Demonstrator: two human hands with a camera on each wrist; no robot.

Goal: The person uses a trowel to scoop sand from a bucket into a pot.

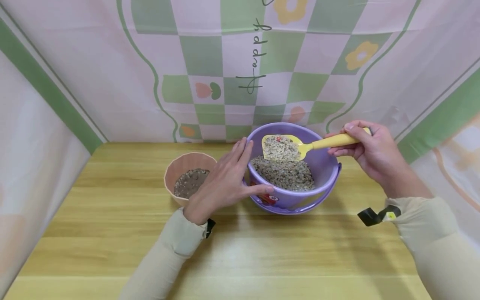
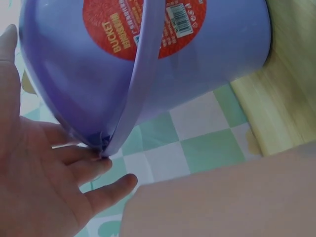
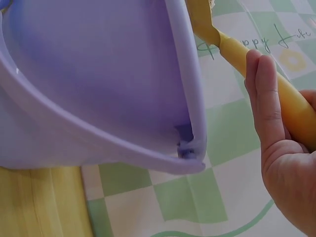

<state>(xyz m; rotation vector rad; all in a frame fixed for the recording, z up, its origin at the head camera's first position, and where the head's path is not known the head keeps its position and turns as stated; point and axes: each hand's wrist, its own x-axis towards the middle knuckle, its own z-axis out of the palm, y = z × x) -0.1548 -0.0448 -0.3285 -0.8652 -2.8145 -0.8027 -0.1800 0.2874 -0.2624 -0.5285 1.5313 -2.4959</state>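
In the head view my right hand [image 1: 378, 154] grips the handle of a yellow toy shovel [image 1: 330, 141]. Its blade carries a heap of pale gravel [image 1: 281, 148] above the mouth of a purple bucket [image 1: 326, 168]. Grey-brown gravel [image 1: 288, 173] covers the bucket's bottom. My left hand [image 1: 228, 177] rests on the bucket's left rim, thumb spread toward the front and fingers mostly straight. In the left wrist view its fingertips [image 2: 106, 165] touch the rim near the handle joint. The right wrist view shows the shovel handle [image 3: 291, 106] held beyond the rim.
Left of the bucket stands a pinkish pot [image 1: 174, 175] holding brown, gravelly material, partly hidden by my left hand. Both containers stand on a wooden table [image 1: 112, 233]. A checked cloth [image 1: 202, 58] hangs close behind them. The bucket's handle [image 1: 311, 204] hangs down in front.
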